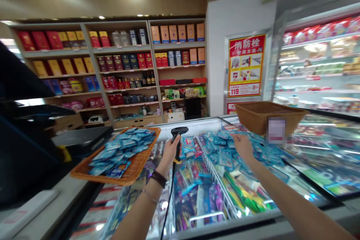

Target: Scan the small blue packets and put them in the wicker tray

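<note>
While the left hand (170, 151), at the centre of the frame, grips a black barcode scanner (179, 131) by its handle, the right hand (243, 147), right of centre, reaches to a heap of blue packets (225, 157). The fingers of the right hand are bent inward; whether they close on a packet cannot be told. The scanner stands roughly upright, its head above the left hand, with a dark cord (168, 204) running down to the lower edge of the frame. A dark bracelet (158, 178) encircles the left wrist.

Left of centre, an orange-brown wicker tray (139, 163) lies tilted in view, bearing a second pile of similar packets (123, 146). Beneath both arms extends a chest freezer (247, 220) filled with brightly wrapped goods (194, 187) and divided by a white wire partition (215, 178). Near the right hand, toward the right of the frame, sits a brown basket (250, 118) with a blurred label. At lower left, a white object (30, 210) rests on the surface (64, 199). Across the background stand a shelving unit (143, 121) of boxed goods, a red-and-yellow fire-hydrant poster (246, 65) and, at upper right, a lit display cabinet (278, 45).
</note>
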The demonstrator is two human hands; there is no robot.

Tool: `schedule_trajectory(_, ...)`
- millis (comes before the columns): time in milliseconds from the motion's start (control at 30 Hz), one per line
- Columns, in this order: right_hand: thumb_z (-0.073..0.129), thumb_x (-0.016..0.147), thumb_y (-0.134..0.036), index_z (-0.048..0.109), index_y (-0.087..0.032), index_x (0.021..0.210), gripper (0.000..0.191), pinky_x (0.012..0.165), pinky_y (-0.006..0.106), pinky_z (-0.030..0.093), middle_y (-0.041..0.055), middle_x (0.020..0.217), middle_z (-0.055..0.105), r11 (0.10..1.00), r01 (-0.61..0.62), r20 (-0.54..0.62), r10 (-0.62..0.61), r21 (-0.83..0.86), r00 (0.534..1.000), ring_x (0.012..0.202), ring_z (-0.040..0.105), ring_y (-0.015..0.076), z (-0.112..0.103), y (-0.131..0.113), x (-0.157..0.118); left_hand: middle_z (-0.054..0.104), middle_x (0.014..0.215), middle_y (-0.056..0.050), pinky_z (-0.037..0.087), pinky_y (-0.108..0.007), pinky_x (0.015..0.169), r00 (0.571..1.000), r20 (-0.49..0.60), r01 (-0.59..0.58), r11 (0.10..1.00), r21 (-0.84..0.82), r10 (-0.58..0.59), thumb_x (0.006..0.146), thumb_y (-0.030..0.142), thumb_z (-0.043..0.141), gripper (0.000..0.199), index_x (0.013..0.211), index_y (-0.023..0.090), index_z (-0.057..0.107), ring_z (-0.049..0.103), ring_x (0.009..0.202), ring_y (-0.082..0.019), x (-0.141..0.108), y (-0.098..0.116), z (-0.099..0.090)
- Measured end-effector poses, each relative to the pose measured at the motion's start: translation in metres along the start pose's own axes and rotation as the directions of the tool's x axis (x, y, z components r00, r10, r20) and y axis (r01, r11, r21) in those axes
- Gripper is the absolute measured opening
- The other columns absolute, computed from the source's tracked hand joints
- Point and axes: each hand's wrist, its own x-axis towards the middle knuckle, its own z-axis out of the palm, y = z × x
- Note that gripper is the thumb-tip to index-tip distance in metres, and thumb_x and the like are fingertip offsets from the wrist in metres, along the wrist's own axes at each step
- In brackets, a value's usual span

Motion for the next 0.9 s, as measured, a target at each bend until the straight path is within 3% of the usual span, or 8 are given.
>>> schedule_trajectory(100, 0.060, 0.108, -0.032, 0.095, -0.020, 0.102, 0.037, 0.101, 0.046, 0.062, 0.0184, 0.106, 0.090, 0.995, 0.058, 0.137, -0.069, 0.082, 0.988, 0.108, 0.082, 0.0372, 0.032, -0.024, -0.012, 0.061, 0.061, 0.004, 0.039, -0.022, 0.043, 0.996, -0.087, -0.034, 0.999, -0.012, 0.032, 0.066, 0.092, 0.102, 0.079, 0.080, 0.024, 0.063, 0.053, 0.046, -0.011, -0.003, 0.015, -0.041)
schedule_trajectory(167, 0.061, 0.107, -0.031, 0.094, -0.022, 0.103, 0.035, 0.103, 0.045, 0.063, 0.0165, 0.108, 0.091, 0.982, 0.100, 0.194, -0.130, 0.158, 0.972, 0.110, 0.082, 0.0357, 0.058, -0.056, -0.026, 0.060, 0.061, 0.005, 0.039, -0.023, 0.043, 0.986, -0.157, -0.054, 0.999, -0.007, 0.052, 0.067, 0.091, 0.102, 0.078, 0.080, 0.025, 0.063, 0.052, 0.045, -0.011, -0.006, 0.027, -0.072)
schedule_trajectory(333, 0.066, 0.109, -0.029, 0.092, -0.024, 0.115, 0.027, 0.110, 0.042, 0.066, 0.0120, 0.120, 0.093, 0.925, 0.082, 0.385, -0.233, 0.370, 0.893, 0.114, 0.087, 0.0298, 0.125, -0.174, -0.084, 0.063, 0.065, 0.003, 0.041, -0.024, 0.045, 0.941, -0.317, -0.112, 0.993, 0.046, 0.121, 0.068, 0.088, 0.103, 0.077, 0.082, 0.025, 0.063, 0.053, 0.048, -0.011, -0.017, 0.051, -0.155)
schedule_trajectory(500, 0.074, 0.109, -0.024, 0.088, -0.026, 0.133, 0.028, 0.116, 0.039, 0.067, 0.0100, 0.130, 0.094, 0.876, -0.017, 0.582, -0.307, 0.483, 0.753, 0.124, 0.089, 0.0270, 0.194, -0.284, -0.160, 0.057, 0.057, 0.004, 0.040, -0.025, 0.044, 0.884, -0.450, -0.093, 0.992, 0.086, 0.122, 0.072, 0.098, 0.097, 0.081, 0.076, 0.027, 0.059, 0.050, 0.045, -0.013, -0.027, 0.048, -0.215)
schedule_trajectory(567, 0.074, 0.109, -0.026, 0.085, -0.026, 0.142, 0.035, 0.118, 0.041, 0.067, 0.0106, 0.134, 0.093, 0.895, -0.056, 0.651, -0.277, 0.443, 0.707, 0.126, 0.089, 0.0282, 0.220, -0.315, -0.184, 0.054, 0.055, 0.005, 0.041, -0.026, 0.044, 0.871, -0.485, -0.054, 0.996, 0.076, 0.084, 0.075, 0.100, 0.095, 0.081, 0.074, 0.028, 0.059, 0.050, 0.044, -0.014, -0.029, 0.044, -0.230)
schedule_trajectory(667, 0.072, 0.110, -0.033, 0.079, -0.023, 0.156, 0.048, 0.123, 0.047, 0.066, 0.0153, 0.143, 0.089, 0.923, -0.065, 0.688, -0.234, 0.379, 0.687, 0.139, 0.085, 0.0340, 0.253, -0.346, -0.204, 0.055, 0.055, 0.004, 0.042, -0.026, 0.045, 0.852, -0.521, -0.042, 0.998, 0.036, 0.054, 0.074, 0.100, 0.095, 0.081, 0.075, 0.027, 0.061, 0.052, 0.046, -0.015, -0.030, 0.038, -0.245)
schedule_trajectory(767, 0.071, 0.110, -0.036, 0.069, -0.014, 0.171, 0.065, 0.131, 0.052, 0.061, 0.0267, 0.162, 0.078, 0.957, -0.017, 0.670, -0.191, 0.291, 0.718, 0.156, 0.075, 0.0418, 0.275, -0.357, -0.204, 0.056, 0.056, 0.003, 0.040, -0.026, 0.046, 0.842, -0.538, -0.047, 0.999, -0.011, 0.033, 0.074, 0.101, 0.094, 0.082, 0.074, 0.025, 0.063, 0.051, 0.047, -0.014, -0.028, 0.032, -0.252)
schedule_trajectory(900, 0.076, 0.096, -0.016, 0.050, -0.012, 0.188, 0.095, 0.146, 0.057, 0.041, 0.0321, 0.193, 0.046, 0.958, 0.229, 0.572, -0.288, 0.174, 0.768, 0.178, 0.051, 0.0471, 0.296, -0.350, -0.183, 0.058, 0.058, 0.002, 0.042, -0.028, 0.046, 0.833, -0.551, -0.066, 0.998, -0.016, 0.047, 0.072, 0.103, 0.093, 0.082, 0.075, 0.026, 0.064, 0.055, 0.048, -0.016, -0.024, 0.021, -0.253)
